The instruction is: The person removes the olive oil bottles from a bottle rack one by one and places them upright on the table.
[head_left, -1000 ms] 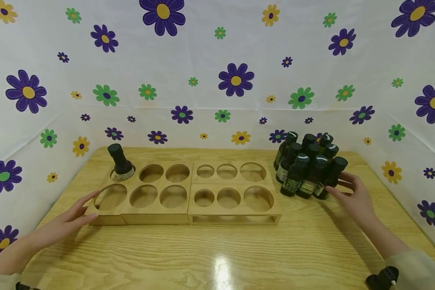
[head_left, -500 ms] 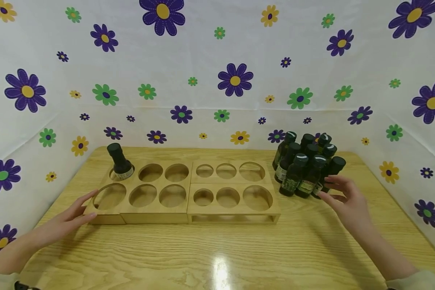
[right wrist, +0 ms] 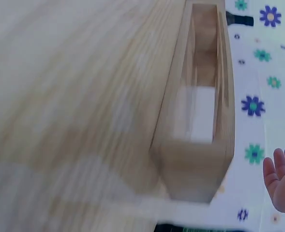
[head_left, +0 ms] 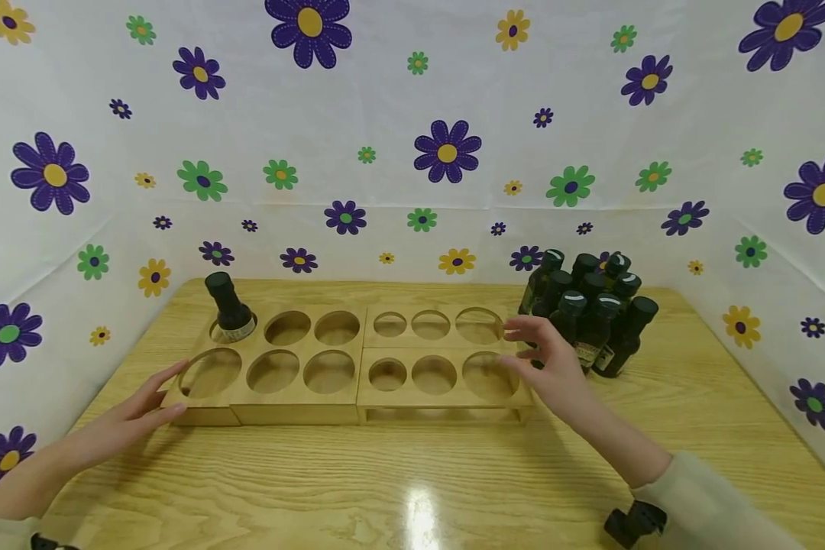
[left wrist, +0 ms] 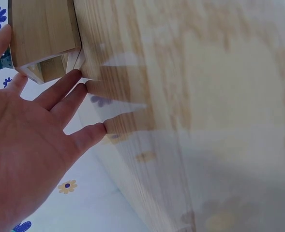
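A pale wooden bottle rack (head_left: 302,416) with round holes in two rows stands on the table. One dark bottle (head_left: 230,309) with a black cap sits in its back left hole. My left hand (head_left: 124,420) rests against the rack's left front corner with its fingers extended; in the left wrist view the palm of the left hand (left wrist: 28,125) lies beside the rack's end (left wrist: 43,34). Over the rack's right end hovers my right hand (head_left: 557,374), holding nothing, its fingers loosely bent. The right wrist view has the right hand (right wrist: 282,183) at its right edge.
A tight group of dark bottles (head_left: 594,325) with black caps stands right of the rack, partly behind my right hand. The wooden table (head_left: 302,481) reaches back to a white flowered cloth (head_left: 385,114) that hangs behind and at both sides.
My right hand has come away from the front right bottle, without it, and moved left to the rack's right end. My left hand keeps its place at the rack corner.
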A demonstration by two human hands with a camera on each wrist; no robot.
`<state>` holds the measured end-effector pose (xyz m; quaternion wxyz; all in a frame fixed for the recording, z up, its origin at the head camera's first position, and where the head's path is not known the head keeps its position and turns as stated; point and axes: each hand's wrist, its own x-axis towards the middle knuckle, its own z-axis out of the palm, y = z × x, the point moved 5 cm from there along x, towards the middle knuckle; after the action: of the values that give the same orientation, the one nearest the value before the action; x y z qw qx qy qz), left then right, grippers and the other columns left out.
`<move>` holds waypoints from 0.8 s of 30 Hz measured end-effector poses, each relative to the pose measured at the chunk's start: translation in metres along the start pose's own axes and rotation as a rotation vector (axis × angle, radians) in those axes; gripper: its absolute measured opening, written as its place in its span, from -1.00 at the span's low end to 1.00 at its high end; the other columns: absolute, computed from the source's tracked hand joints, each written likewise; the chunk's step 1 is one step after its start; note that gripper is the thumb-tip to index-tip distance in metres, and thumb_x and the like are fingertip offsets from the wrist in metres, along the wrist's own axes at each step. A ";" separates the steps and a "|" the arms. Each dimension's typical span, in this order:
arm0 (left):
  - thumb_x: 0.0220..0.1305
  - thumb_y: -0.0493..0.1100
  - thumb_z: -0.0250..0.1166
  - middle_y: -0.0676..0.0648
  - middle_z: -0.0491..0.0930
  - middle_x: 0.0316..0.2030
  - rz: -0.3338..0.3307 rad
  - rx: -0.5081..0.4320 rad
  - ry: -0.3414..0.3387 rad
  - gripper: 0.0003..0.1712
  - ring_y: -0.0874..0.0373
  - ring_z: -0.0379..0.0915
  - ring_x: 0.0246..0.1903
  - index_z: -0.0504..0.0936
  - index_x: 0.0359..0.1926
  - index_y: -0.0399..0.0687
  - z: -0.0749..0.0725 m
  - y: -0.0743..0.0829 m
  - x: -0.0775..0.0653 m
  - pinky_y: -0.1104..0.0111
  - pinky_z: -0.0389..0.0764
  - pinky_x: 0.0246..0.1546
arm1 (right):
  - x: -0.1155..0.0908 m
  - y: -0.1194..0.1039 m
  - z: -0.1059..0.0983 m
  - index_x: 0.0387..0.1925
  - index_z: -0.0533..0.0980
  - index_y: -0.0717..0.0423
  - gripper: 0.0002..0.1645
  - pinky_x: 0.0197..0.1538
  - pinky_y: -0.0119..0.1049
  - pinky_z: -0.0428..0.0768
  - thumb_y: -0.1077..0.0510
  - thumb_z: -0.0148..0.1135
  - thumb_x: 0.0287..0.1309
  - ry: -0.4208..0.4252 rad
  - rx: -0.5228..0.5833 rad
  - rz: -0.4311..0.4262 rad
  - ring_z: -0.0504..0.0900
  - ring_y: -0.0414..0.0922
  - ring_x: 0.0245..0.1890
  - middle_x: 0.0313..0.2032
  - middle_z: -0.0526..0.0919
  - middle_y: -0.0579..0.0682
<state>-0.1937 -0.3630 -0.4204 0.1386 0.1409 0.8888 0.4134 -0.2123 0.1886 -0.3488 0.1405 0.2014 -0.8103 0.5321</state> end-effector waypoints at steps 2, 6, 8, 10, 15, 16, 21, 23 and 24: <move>0.54 -0.14 -0.05 -0.45 -0.23 0.43 -0.002 -0.001 0.000 -0.21 -0.59 -0.06 0.24 -0.33 0.54 -0.05 0.000 0.000 0.000 -0.30 0.35 -0.03 | 0.009 0.000 0.013 0.16 0.38 0.31 -0.46 -0.03 -0.31 0.54 0.38 0.32 0.14 -0.027 0.019 0.026 0.53 -0.04 0.04 0.07 0.51 0.21; 0.54 -0.14 -0.05 -0.45 -0.23 0.44 0.001 0.001 0.001 -0.21 -0.60 -0.08 0.24 -0.33 0.54 -0.04 0.000 0.000 0.000 -0.32 0.33 -0.02 | 0.028 -0.004 0.038 0.18 0.37 0.31 -0.44 0.01 -0.11 0.52 0.35 0.33 0.15 -0.073 0.067 0.050 0.51 0.08 0.07 0.11 0.49 0.23; 0.54 -0.14 -0.05 -0.45 -0.24 0.44 0.002 0.004 0.001 -0.21 -0.61 -0.09 0.24 -0.33 0.54 -0.03 0.000 -0.001 0.000 -0.32 0.33 -0.02 | 0.037 -0.007 0.049 0.18 0.37 0.30 -0.42 0.02 -0.03 0.51 0.35 0.34 0.14 -0.090 0.090 0.044 0.50 0.11 0.07 0.12 0.48 0.23; 0.54 -0.14 -0.06 -0.45 -0.24 0.44 0.002 0.007 0.001 -0.21 -0.61 -0.08 0.24 -0.33 0.54 -0.03 -0.001 -0.001 0.000 -0.32 0.33 -0.02 | 0.046 -0.011 0.062 0.18 0.37 0.27 -0.42 0.02 -0.01 0.51 0.34 0.35 0.14 -0.105 0.110 0.038 0.50 0.11 0.07 0.12 0.48 0.21; 0.54 -0.14 -0.05 -0.46 -0.23 0.43 -0.004 0.007 0.000 -0.21 -0.60 -0.07 0.24 -0.34 0.54 -0.05 -0.001 -0.003 0.000 -0.31 0.34 -0.02 | 0.068 -0.018 0.094 0.18 0.38 0.24 -0.42 0.03 -0.03 0.51 0.30 0.36 0.14 -0.128 0.169 0.056 0.51 0.10 0.07 0.09 0.51 0.15; 0.54 -0.14 -0.06 -0.46 -0.24 0.43 -0.004 0.005 0.000 -0.21 -0.61 -0.08 0.24 -0.33 0.54 -0.05 0.000 -0.003 0.000 -0.32 0.34 -0.02 | 0.072 -0.019 0.100 0.18 0.38 0.24 -0.42 0.04 -0.04 0.51 0.29 0.37 0.15 -0.133 0.175 0.063 0.51 0.09 0.07 0.09 0.51 0.13; 0.54 -0.14 -0.05 -0.45 -0.24 0.44 -0.004 0.006 0.001 -0.21 -0.62 -0.09 0.24 -0.33 0.54 -0.07 0.000 -0.003 0.001 -0.32 0.34 -0.02 | 0.091 -0.022 0.132 0.21 0.36 0.13 -0.39 0.05 -0.06 0.50 0.19 0.38 0.16 -0.192 0.136 0.095 0.51 0.03 0.07 0.09 0.51 0.02; 0.54 -0.14 -0.05 -0.45 -0.24 0.44 -0.001 0.008 0.002 -0.21 -0.62 -0.08 0.24 -0.33 0.54 -0.07 0.000 -0.003 0.001 -0.30 0.35 -0.02 | 0.099 -0.024 0.143 0.23 0.34 0.10 -0.35 0.05 -0.09 0.51 0.17 0.39 0.15 -0.222 0.109 0.097 0.50 0.02 0.09 0.12 0.50 0.00; 0.54 -0.13 -0.05 -0.44 -0.24 0.44 0.000 0.012 0.003 -0.21 -0.61 -0.07 0.24 -0.33 0.54 -0.07 0.000 -0.002 0.001 -0.28 0.36 -0.02 | 0.103 -0.026 0.148 0.25 0.33 0.08 -0.33 0.06 -0.10 0.51 0.16 0.40 0.15 -0.236 0.098 0.100 0.50 0.01 0.10 0.13 0.49 -0.01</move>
<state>-0.1952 -0.3643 -0.4221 0.1365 0.1410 0.8914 0.4084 -0.2927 0.0255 -0.3405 0.0078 0.2287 -0.8031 0.5502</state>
